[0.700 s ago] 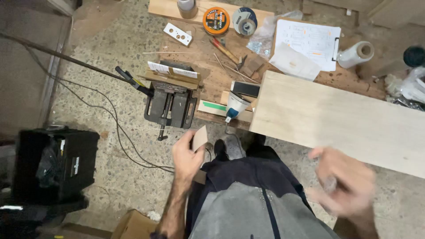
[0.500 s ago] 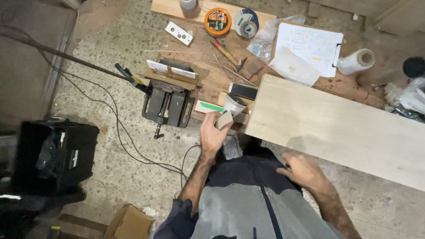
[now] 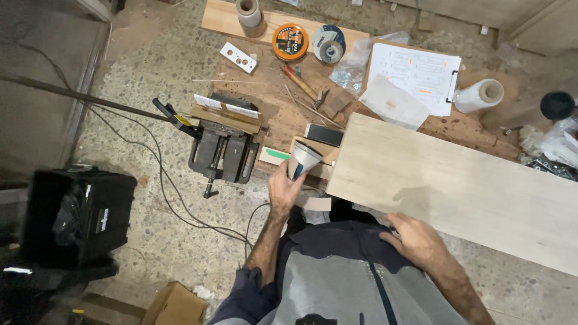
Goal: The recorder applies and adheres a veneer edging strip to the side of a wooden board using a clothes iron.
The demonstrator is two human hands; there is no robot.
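Fingers [image 3: 289, 171] gripping glue bottle [image 3: 303, 159], pale board [image 3: 457, 180] beside

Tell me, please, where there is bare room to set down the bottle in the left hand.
The pale board is bare across most of its top. Bare floor lies between the vise and the black case, crossed by a cable. It is crowded behind the bottle in the left hand, around the clipboard and tape measure.
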